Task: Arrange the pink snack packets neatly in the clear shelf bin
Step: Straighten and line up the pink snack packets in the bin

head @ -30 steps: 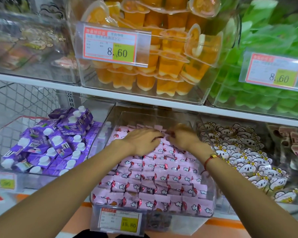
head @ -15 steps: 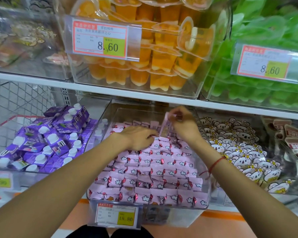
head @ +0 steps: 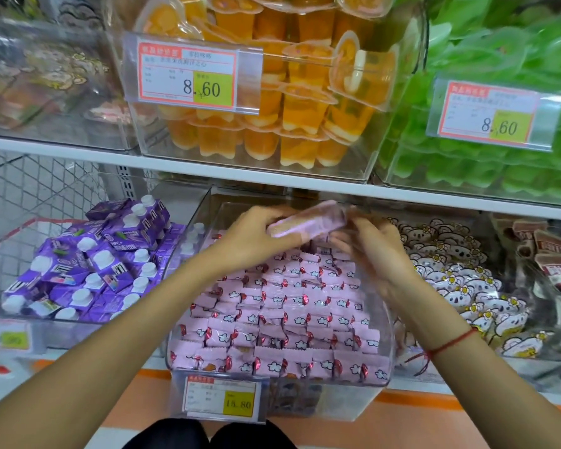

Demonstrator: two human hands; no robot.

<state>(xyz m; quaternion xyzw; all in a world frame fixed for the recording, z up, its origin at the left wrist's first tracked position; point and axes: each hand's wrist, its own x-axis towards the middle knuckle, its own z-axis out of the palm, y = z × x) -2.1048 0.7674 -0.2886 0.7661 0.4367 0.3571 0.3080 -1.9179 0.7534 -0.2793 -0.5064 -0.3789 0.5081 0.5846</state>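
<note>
Rows of pink snack packets with white clouds fill the clear shelf bin on the lower shelf. My left hand holds a stack of pink packets lifted above the back of the bin. Beside the stack's right end, my right hand is motion-blurred, its fingers toward the stack; whether it grips anything is unclear. A red string sits on my right wrist.
Purple cartons fill the bin to the left, and white bear-face packets the bin to the right. The upper shelf edge hangs just above my hands, with orange jelly cups and green packs. A price tag fronts the pink bin.
My left hand has risen from the packed rows and now holds a lifted stack of packets. My right hand moved down and right from the single raised packet.
</note>
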